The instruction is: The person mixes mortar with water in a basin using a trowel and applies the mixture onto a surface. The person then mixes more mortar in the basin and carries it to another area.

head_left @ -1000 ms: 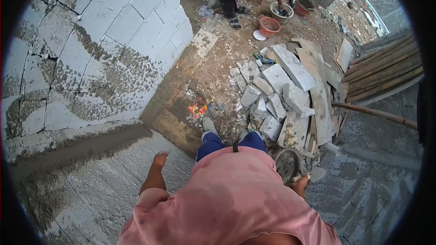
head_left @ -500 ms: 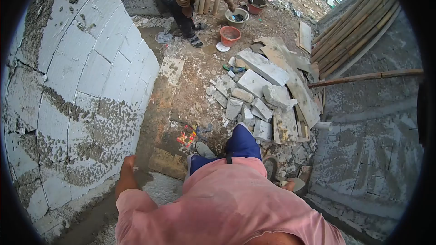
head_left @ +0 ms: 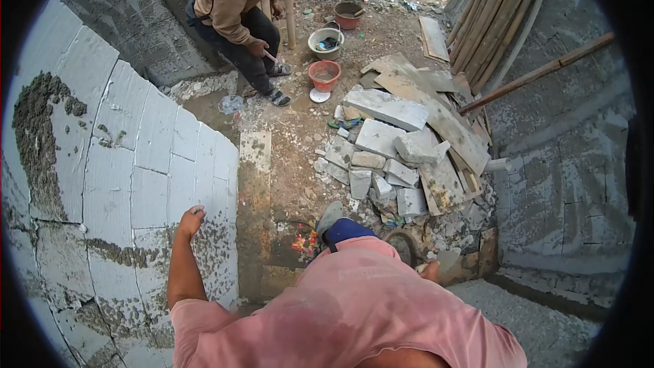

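Note:
My left hand point(head_left: 191, 221) is raised in front of the white block wall point(head_left: 151, 197), fingers curled closed; whether it touches the wall, or holds anything, I cannot make out. Grey mortar point(head_left: 42, 146) is smeared and spattered over that wall in rough patches. Low at my right side, my right hand point(head_left: 430, 272) is closed around the handle of a trowel point(head_left: 447, 261), its flat blade pointing outward. Part of that hand is hidden behind my pink shirt.
Broken blocks point(head_left: 381, 138) and boards point(head_left: 446, 123) are heaped ahead. A co-worker point(head_left: 235, 10) stands beyond, near an orange bucket point(head_left: 324, 76), a pale bucket point(head_left: 325, 42) and a reddish bucket point(head_left: 348, 16). Bamboo poles point(head_left: 501, 13) lean at the right, with a wooden pole point(head_left: 538, 71) slanting across.
My left hand has risen along the wall from beside its base. My view has shifted and turned, and my feet have moved. The co-worker has straightened up from bending over the buckets.

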Available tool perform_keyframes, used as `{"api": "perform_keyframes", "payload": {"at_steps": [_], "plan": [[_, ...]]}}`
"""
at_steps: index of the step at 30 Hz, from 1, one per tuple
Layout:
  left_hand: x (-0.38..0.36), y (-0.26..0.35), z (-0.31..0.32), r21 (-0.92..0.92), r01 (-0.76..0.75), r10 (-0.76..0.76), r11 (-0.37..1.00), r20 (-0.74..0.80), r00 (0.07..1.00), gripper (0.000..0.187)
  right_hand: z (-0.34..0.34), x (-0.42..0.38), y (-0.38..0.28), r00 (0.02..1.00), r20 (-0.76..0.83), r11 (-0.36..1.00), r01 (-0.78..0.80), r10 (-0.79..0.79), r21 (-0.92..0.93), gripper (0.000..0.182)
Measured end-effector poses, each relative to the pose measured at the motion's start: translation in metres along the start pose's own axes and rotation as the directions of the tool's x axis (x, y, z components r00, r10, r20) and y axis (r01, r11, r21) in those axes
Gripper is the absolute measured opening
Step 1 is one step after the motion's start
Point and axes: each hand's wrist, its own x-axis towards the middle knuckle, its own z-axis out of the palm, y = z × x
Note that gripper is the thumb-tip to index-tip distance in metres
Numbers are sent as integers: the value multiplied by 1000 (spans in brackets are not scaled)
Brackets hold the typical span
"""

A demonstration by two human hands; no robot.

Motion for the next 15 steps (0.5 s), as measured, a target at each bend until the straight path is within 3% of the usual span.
{"api": "perform_keyframes", "payload": {"at_steps": [1, 4, 8, 12, 15], "plan": [[8, -10, -7, -44, 87, -84, 995, 62, 995, 41, 8, -4, 6, 1000, 15, 999, -5, 5, 43, 35], [-2, 3, -30, 86, 295, -298, 952, 29, 954, 40, 37, -5, 15, 998, 53, 997, 19, -23, 70, 38], [11, -22, -53, 187, 375, -374, 908, -42, 927, 35, 68, 13, 21, 998, 27, 990, -65, 62, 126, 41], [2, -8, -46, 120, 452, -455, 884, -3, 891, 39, 105, 0, 4, 999, 4, 987, -34, 34, 160, 46], [10, -8, -39, 229, 442, -464, 868, 51, 885, 40, 130, -1, -2, 999, 17, 984, -45, 42, 170, 48]]}}
